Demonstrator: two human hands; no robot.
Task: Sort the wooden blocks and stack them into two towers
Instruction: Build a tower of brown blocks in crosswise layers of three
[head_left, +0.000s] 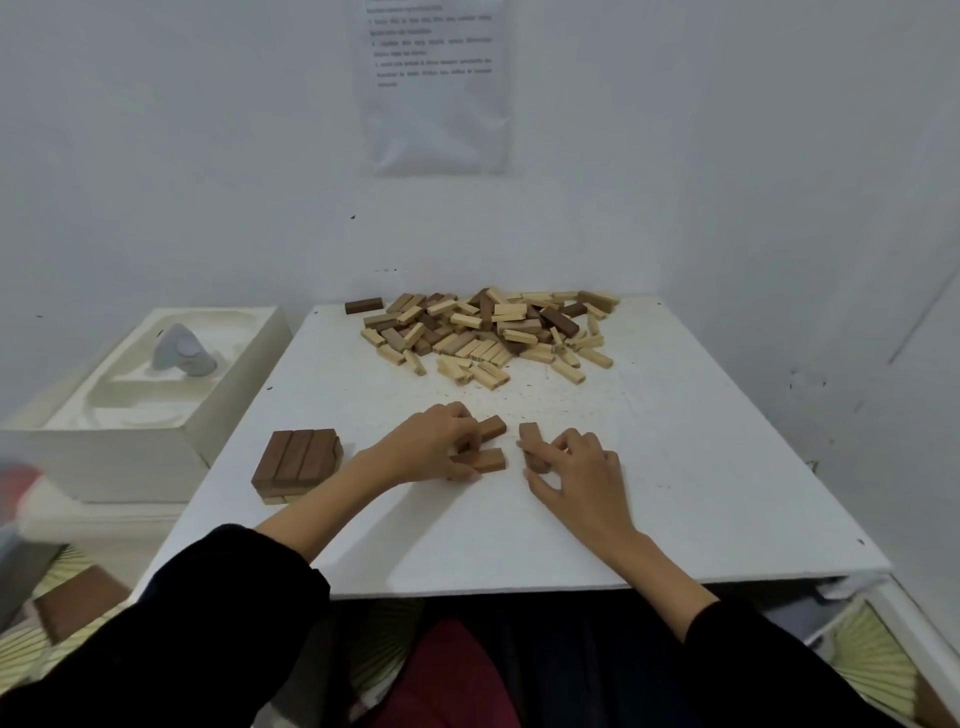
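White table (675, 467), left hand (436, 441) curled round half-hidden dark blocks (491, 428), right hand (582, 467) pinching a brown block (530, 434), mixed pile (488, 327) mid-frame, low stack (296, 460) left, wall notice (434, 88) unreadable.

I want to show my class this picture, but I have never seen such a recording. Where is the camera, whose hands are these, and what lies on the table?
No machine here: a person wears one camera on the head, looking down at their own two hands. The left hand grips dark blocks; the right hand pinches a single dark block. On the white table, a mixed pile of light and dark blocks lies at the far end, and a low stack with dark blocks on top stands at the left. A white foam box sits beside the table.
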